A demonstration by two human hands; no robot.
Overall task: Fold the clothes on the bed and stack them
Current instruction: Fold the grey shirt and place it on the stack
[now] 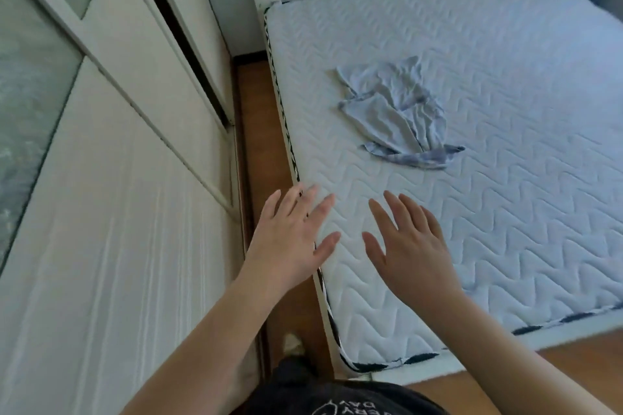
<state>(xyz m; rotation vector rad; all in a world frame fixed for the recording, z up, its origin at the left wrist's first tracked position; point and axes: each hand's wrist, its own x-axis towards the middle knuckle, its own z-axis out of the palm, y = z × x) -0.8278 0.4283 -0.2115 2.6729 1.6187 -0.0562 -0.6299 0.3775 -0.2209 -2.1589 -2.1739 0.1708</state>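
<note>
A crumpled pale-blue garment (397,114) is seen unfolded mid-bed (505,212). Left hand (290,239) and right hand (411,249) are held flat, fingers spread, empty, near edge.

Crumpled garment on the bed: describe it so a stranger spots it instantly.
Start at the white quilted mattress right of the wardrobe doors. Near its middle, beyond both open hands, lies the pale blue garment. It is the only loose cloth there, rumpled, with a darker band at its near edge.

Location: home bedroom. Indicators: bare quilted mattress (472,178) on a bed; sliding-door wardrobe (118,178) beside the mattress; wooden floor (263,131) between them.
</note>
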